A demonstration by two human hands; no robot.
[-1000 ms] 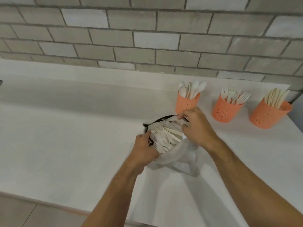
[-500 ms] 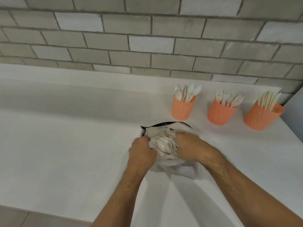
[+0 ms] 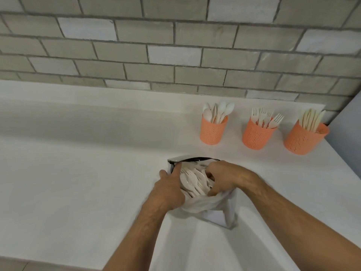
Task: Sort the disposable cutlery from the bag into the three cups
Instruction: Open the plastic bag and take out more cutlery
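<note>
A clear plastic bag with a dark rim lies open on the white counter, full of pale disposable cutlery. My left hand holds the bag's left edge, its index finger stretched along the rim. My right hand reaches into the bag's mouth with fingers curled among the cutlery; what it grips is hidden. Three orange perforated cups stand behind: the left cup has spoons, the middle cup forks, the right cup knives.
A grey brick wall rises behind the white counter. The counter's front edge runs along the bottom left. A grey panel borders the counter at the far right.
My right hand has dropped from the bag's far rim into its mouth among the cutlery. My left hand has shifted along the left edge and stretched out its index finger.
</note>
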